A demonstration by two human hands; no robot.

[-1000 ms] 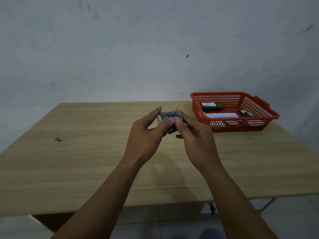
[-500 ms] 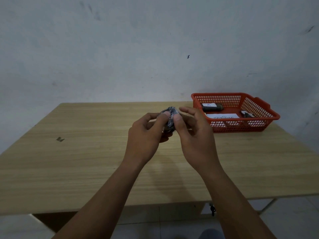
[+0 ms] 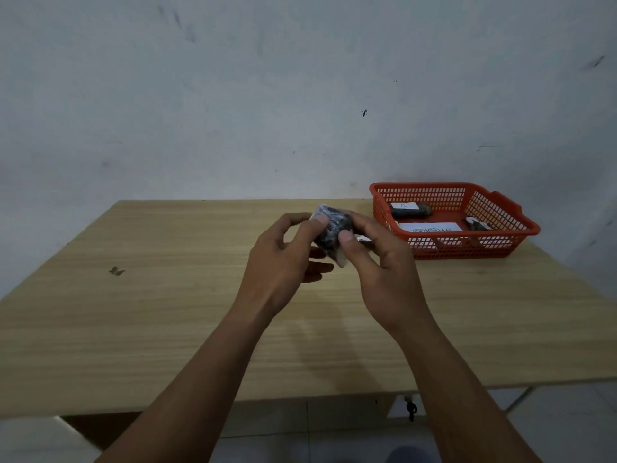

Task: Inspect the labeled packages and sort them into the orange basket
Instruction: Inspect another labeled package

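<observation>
Wooden table [image 3: 167, 329], both hands [image 3: 334, 259] holding package [image 3: 330, 228], now tilted lower.

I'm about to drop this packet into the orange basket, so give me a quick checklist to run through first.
1. Packet held by both hands, left hand and right hand: ok.
2. Packet's label readable: cannot tell, only dark wrap shows.
3. Orange basket upright on the table: ok.
4. Free floor space in the basket: ok.
5. Path to the basket unobstructed: ok.
</observation>
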